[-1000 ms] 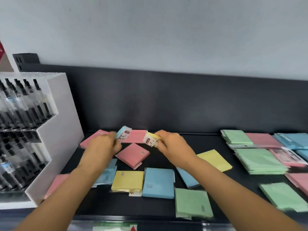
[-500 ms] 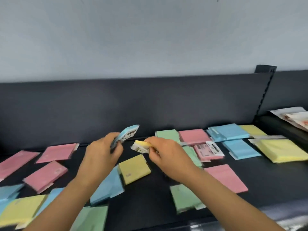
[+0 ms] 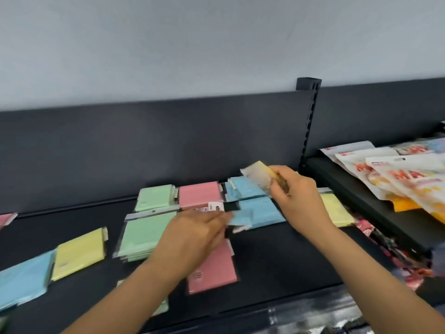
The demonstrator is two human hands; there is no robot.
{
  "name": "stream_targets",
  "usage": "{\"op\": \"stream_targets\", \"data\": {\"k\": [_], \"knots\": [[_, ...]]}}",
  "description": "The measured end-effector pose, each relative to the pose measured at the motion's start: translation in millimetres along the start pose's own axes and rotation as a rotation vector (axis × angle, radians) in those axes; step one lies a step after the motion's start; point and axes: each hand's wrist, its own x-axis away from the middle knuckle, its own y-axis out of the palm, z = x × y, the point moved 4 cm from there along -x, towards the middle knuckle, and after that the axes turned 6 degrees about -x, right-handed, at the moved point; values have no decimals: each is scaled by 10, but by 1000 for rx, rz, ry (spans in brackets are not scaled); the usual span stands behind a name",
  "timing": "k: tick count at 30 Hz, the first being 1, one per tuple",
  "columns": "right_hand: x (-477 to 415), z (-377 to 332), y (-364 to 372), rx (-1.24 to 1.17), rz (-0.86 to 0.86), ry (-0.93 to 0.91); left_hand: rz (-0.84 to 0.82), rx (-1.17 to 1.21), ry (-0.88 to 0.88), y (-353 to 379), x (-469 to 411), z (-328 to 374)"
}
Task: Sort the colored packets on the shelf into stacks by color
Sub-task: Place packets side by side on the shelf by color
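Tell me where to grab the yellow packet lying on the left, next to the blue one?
Probably pinch its right edge, where the clear flap sticks out. The yellow packet lies flat on the shelf, so there is nothing to wrap round. The blue packet crowds its left side, while its right side faces bare shelf. Come from the right.

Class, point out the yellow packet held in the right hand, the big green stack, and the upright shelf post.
yellow packet [image 3: 258, 175]: head view, pale labelled face.
green stack [image 3: 142, 235]: head view, top packet's middle.
shelf post [image 3: 310, 116]: head view, slotted front.
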Motion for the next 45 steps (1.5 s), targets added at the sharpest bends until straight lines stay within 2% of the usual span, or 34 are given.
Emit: {"op": "stream_targets", "data": {"k": [4,10,16,26,34,45], "knots": [[-6,194,-193,-7,27,25,-59,5,210,205,-95,451],[76,322,-196,37,-54,-31,-115,21,279,411,-128,720],[26,405,-230,47,-64,-50,-281,200,214,338,-235,629],[-371,648,-534,115,11,-14,-243,202,-1,202,-394,260],[-855,1001,-410,405,-79,46,-262,160,-114,298,-511,140],[-461,922,-556,261,-114,-20,-394,146,-155,528,-698,183]]}}
